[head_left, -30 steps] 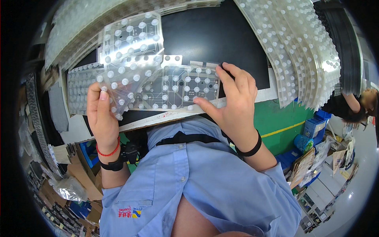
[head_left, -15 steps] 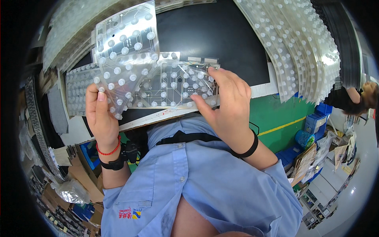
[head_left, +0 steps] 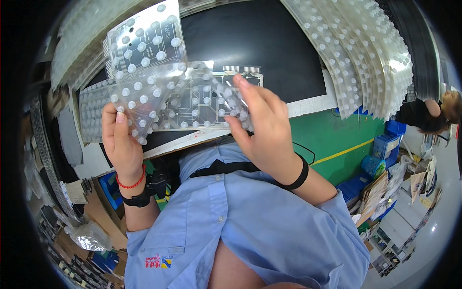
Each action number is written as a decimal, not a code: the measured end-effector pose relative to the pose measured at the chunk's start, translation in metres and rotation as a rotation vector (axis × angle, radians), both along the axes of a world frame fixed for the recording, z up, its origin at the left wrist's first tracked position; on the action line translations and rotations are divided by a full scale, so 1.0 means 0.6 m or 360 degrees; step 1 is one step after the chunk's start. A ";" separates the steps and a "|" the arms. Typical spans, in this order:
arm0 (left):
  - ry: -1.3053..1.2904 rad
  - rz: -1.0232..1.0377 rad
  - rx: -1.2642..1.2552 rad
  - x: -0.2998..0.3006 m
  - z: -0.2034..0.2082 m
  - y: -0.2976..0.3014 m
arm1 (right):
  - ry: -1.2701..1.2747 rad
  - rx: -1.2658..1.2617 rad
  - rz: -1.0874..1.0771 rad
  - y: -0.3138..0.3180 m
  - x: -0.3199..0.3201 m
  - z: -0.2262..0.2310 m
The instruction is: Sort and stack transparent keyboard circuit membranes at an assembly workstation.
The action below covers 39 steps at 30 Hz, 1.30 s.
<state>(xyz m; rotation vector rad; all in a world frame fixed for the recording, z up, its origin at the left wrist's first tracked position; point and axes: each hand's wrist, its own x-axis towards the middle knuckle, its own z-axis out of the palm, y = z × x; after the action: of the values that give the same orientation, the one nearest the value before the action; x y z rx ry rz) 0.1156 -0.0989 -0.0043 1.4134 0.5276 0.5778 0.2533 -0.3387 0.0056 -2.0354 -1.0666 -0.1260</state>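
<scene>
My left hand [head_left: 122,137] is closed on the near left edge of a clear keyboard membrane sheet [head_left: 146,98], pinched between thumb and fingers. White rubber domes and fine printed traces cover this sheet, and its far part bends up. My right hand [head_left: 267,127] has its thumb and fingers spread across the curled right end of clear domed film, holding it by its edges. Underneath, another membrane layer [head_left: 195,115] with traces lies flat, its comb-like connector tail [head_left: 240,69] showing at the far edge. Overlapping clear layers make it hard to tell where each sheet ends.
Fanned stacks of domed membrane sheets stand at the right [head_left: 356,58] and far left [head_left: 79,45]. A black mat [head_left: 260,33] covers the table beyond my hands. Blue bins [head_left: 385,144] and cardboard sit on the right; another person [head_left: 433,113] is at the far right.
My right hand has moved left, bringing the curled film end with it. The membrane's raised far part has shifted slightly left; my left hand has barely moved.
</scene>
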 end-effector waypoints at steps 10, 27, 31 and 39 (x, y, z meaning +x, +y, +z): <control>0.0021 0.0208 -0.0010 0.018 0.025 -0.025 | -0.0211 0.0547 0.0655 0.041 -0.019 0.020; -0.0066 0.0338 -0.0008 0.021 0.032 -0.030 | -0.0238 0.0557 0.0466 0.038 -0.022 0.028; -0.0150 0.0196 0.0013 0.000 0.014 -0.014 | -0.0196 0.0511 0.0380 0.000 0.003 0.004; -0.0214 0.0226 0.0048 -0.009 0.008 -0.017 | -0.0264 0.0349 0.0316 -0.016 0.011 -0.041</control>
<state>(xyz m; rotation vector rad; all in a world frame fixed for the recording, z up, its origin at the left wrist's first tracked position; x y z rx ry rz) 0.1103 -0.1094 0.0006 1.3615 0.5159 0.7924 0.2599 -0.3484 -0.0189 -1.7362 -1.2922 -0.2996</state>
